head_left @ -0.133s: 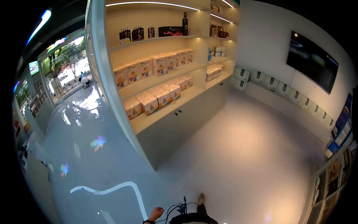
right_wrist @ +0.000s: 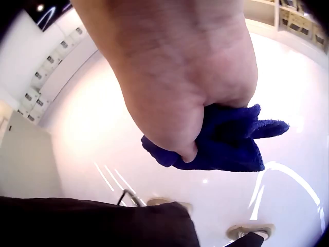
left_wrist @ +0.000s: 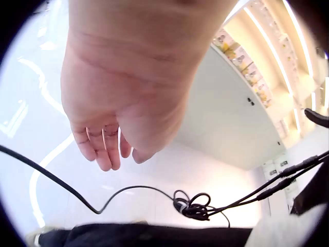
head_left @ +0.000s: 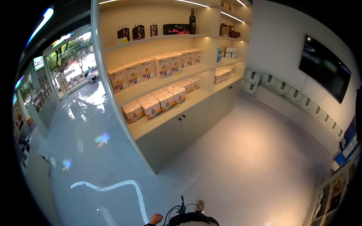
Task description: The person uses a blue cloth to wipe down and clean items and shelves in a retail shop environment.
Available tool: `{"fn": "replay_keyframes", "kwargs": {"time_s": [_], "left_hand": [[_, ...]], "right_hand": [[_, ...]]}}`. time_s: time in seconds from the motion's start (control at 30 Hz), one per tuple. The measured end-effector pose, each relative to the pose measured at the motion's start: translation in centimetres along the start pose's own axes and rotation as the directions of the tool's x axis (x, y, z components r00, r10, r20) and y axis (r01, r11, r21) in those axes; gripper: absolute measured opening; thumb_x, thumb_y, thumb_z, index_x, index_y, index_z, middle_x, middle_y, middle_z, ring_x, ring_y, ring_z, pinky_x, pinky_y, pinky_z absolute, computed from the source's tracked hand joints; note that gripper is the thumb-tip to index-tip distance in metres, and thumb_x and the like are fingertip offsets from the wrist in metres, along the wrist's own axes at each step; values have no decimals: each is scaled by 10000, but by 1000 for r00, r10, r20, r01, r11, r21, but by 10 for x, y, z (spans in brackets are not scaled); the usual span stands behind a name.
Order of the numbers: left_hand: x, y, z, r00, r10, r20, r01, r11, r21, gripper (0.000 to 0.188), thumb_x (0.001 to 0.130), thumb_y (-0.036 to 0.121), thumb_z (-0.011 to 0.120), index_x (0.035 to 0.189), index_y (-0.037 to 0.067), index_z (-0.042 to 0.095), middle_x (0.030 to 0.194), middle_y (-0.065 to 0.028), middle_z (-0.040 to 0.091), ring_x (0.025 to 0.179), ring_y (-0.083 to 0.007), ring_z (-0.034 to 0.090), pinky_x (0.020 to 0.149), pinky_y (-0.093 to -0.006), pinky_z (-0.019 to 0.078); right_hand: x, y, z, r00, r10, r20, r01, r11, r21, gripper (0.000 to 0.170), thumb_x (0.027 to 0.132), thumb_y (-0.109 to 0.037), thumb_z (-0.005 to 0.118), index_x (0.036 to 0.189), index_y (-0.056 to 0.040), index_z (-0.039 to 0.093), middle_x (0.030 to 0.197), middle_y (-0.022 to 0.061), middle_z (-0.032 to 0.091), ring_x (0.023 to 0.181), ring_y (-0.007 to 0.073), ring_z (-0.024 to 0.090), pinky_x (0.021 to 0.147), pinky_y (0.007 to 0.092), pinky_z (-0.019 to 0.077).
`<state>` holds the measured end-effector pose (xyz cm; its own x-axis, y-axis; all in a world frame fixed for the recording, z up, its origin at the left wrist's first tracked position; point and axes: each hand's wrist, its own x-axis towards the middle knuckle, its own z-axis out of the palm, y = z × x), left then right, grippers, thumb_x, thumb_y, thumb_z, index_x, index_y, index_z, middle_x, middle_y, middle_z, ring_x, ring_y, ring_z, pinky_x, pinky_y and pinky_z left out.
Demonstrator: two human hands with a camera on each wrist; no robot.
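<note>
A dark blue cloth [right_wrist: 226, 146] is bunched in the right hand [right_wrist: 190, 77], which grips it above the floor in the right wrist view; the thumb lies over the cloth and the other fingers are hidden. The left hand [left_wrist: 126, 98] hangs with its fingers loosely bent and nothing in them. It also shows at the bottom of the head view, the left hand [head_left: 155, 219] beside black cables [head_left: 182, 207]. A bundled loop of the black cable [left_wrist: 191, 206] hangs past the fingertips in the left wrist view. The head view does not show the right hand.
A shelf unit [head_left: 158, 83] holds boxed packs [head_left: 164, 67] and dark bottles [head_left: 192, 23]. A wall screen [head_left: 325, 67] hangs above a ledge with white boxes [head_left: 283, 87]. Glossy floor [head_left: 241, 158] stretches around the person, with a low rack [head_left: 332, 196] at the right.
In the head view the shelves and wall screen have shifted slightly to the right. The left hand sits a little lower in the picture, and the visible shoe is lower too.
</note>
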<state>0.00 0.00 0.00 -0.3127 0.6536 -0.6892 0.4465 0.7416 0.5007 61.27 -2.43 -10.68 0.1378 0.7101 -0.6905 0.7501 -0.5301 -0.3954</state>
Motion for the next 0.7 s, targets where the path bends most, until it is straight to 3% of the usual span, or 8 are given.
{"fn": "replay_keyframes", "kwargs": {"time_s": [0.1, 0.13, 0.23, 0.33, 0.5, 0.57, 0.6, 0.7], "left_hand": [[22, 37, 13, 970, 214, 115, -206, 976, -77, 341, 891, 416, 697, 981, 101, 788, 760, -72, 696, 625, -158, 587, 592, -343, 493], [39, 85, 9, 981, -10, 196, 48, 980, -193, 336, 897, 393, 661, 955, 86, 784, 745, -71, 690, 653, -150, 603, 586, -342, 484], [39, 108, 26, 991, 117, -63, -125, 980, -153, 375, 905, 378, 640, 909, 21, 751, 786, -74, 696, 692, -210, 607, 620, -407, 496], [68, 135, 33, 998, 53, -33, -59, 975, -214, 378, 910, 370, 629, 949, 15, 752, 819, -96, 708, 737, -222, 619, 654, -418, 501], [116, 184, 27, 990, -141, 5, 129, 893, -432, 400, 912, 366, 617, 994, -1, 753, 881, -136, 723, 814, -243, 634, 720, -432, 507], [137, 207, 3, 999, 13, 48, -3, 978, -208, 414, 915, 383, 626, 985, -3, 757, 910, -117, 724, 821, -233, 623, 732, -428, 506], [149, 227, 3, 986, -163, 34, 166, 934, -316, 434, 916, 425, 625, 940, 17, 771, 929, -134, 744, 824, -261, 648, 752, -451, 502], [208, 246, -30, 984, -102, 145, 131, 969, -210, 566, 908, 527, 647, 1151, 20, 716, 1156, -165, 708, 989, -272, 646, 840, -432, 507]], "right_hand": [[59, -137, -133, 953, -261, -152, 259, 965, -35, 467, 870, -333, 717, 1276, -111, 655, 1130, 196, 715, 1035, 314, 683, 884, 501, 525], [82, -192, -171, 915, -334, -227, 329, 942, -59, 473, 852, -306, 727, 1274, -103, 661, 1160, 185, 712, 1086, 307, 676, 951, 466, 516], [169, -276, -257, 943, -256, -213, 277, 958, 74, 374, 866, -231, 665, 1194, -54, 685, 1089, 223, 714, 996, 384, 698, 842, 464, 561], [232, -356, -311, 924, -261, -281, 333, 910, 248, 310, 833, -111, 703, 1131, -25, 707, 1041, 186, 733, 972, 316, 704, 849, 423, 553], [288, -454, -337, 961, -205, -183, 248, 934, 258, 353, 823, -102, 729, 1162, -10, 693, 1050, 176, 737, 961, 282, 709, 858, 408, 555], [311, -468, -313, 955, -266, -134, 287, 942, 173, 398, 791, -177, 758, 1161, -38, 706, 1025, 178, 744, 959, 281, 720, 868, 404, 560], [328, -457, -302, 905, -405, -132, 422, 894, 153, 388, 794, -215, 759, 1150, -68, 721, 1022, 160, 749, 967, 281, 721, 869, 404, 561], [352, -457, -292, 959, -278, -44, 274, 958, -80, 405, 788, -202, 778, 1134, -3, 709, 1026, 182, 740, 960, 277, 718, 846, 390, 569]]}}
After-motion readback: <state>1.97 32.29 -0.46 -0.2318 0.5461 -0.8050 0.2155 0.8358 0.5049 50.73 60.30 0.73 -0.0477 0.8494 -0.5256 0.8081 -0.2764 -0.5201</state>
